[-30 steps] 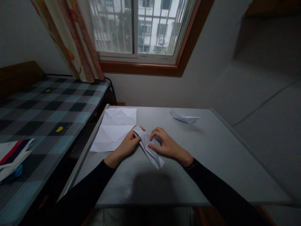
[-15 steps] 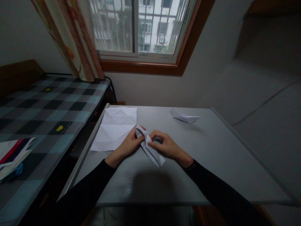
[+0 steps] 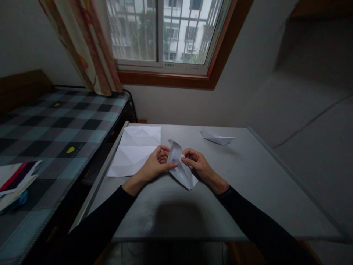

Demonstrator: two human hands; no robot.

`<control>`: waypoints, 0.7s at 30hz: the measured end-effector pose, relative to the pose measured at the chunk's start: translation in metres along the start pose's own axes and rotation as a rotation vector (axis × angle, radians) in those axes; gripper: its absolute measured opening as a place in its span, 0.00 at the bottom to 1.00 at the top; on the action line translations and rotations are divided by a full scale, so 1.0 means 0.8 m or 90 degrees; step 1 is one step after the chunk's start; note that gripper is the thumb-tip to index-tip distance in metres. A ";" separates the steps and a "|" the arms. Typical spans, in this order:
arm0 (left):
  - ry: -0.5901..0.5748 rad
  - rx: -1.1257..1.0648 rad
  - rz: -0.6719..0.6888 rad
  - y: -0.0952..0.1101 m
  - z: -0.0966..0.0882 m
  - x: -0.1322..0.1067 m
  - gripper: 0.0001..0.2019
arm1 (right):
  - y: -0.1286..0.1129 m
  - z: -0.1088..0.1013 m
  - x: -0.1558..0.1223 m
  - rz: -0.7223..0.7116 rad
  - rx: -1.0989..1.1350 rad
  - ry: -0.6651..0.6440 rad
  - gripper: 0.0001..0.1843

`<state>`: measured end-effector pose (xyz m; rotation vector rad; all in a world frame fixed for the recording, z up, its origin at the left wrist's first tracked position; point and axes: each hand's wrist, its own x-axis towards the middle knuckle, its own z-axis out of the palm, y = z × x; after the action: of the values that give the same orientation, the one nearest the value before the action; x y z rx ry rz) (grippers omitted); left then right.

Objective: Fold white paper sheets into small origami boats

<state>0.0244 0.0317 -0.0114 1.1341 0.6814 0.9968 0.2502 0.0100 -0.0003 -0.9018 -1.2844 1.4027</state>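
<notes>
A folded white paper piece (image 3: 180,167) stands tilted between my two hands over the grey table (image 3: 248,191). My left hand (image 3: 156,165) pinches its left edge, fingers curled. On the opposite edge, my right hand (image 3: 197,163) grips with its fingers closed. The paper's upper tip is lifted off the table while its lower point rests near the surface.
A creased flat white sheet (image 3: 135,149) lies at the table's far left. A small folded paper boat (image 3: 216,137) sits at the far middle. A bed with a checked cover (image 3: 55,125) stands to the left, with papers (image 3: 15,182) on it. A window (image 3: 162,33) and curtain (image 3: 85,44) are behind.
The folded paper has been raised from lying flat on the table to standing tilted between both hands, and both hands have moved slightly away from me.
</notes>
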 end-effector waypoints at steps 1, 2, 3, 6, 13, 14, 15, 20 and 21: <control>-0.002 -0.008 -0.002 0.001 0.000 0.000 0.35 | 0.001 -0.001 0.000 0.004 0.008 0.012 0.20; 0.001 -0.015 -0.002 0.002 0.000 0.000 0.35 | 0.003 -0.003 0.001 0.009 0.015 0.024 0.20; 0.009 -0.019 -0.003 0.003 0.000 0.000 0.35 | 0.004 -0.004 0.001 0.014 0.022 0.033 0.21; 0.028 0.001 -0.009 0.006 0.001 0.000 0.34 | 0.004 -0.008 0.003 0.029 0.043 0.053 0.22; 0.046 0.004 -0.039 0.013 -0.002 -0.001 0.29 | -0.008 -0.019 0.011 0.024 0.061 0.125 0.25; 0.058 -0.005 -0.037 0.015 -0.003 0.000 0.29 | -0.010 -0.021 0.012 0.011 0.062 0.134 0.25; 0.068 -0.014 -0.034 0.017 -0.004 0.000 0.29 | -0.011 -0.022 0.013 0.001 0.063 0.143 0.26; 0.102 -0.019 -0.016 0.022 -0.005 0.001 0.31 | -0.014 -0.027 0.012 0.028 0.048 0.166 0.27; 0.106 -0.017 -0.009 0.022 -0.005 0.001 0.31 | -0.014 -0.027 0.012 0.033 0.042 0.170 0.27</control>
<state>0.0165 0.0356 0.0044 1.0289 0.8064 1.0937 0.2710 0.0239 0.0084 -1.0437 -1.0147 1.3065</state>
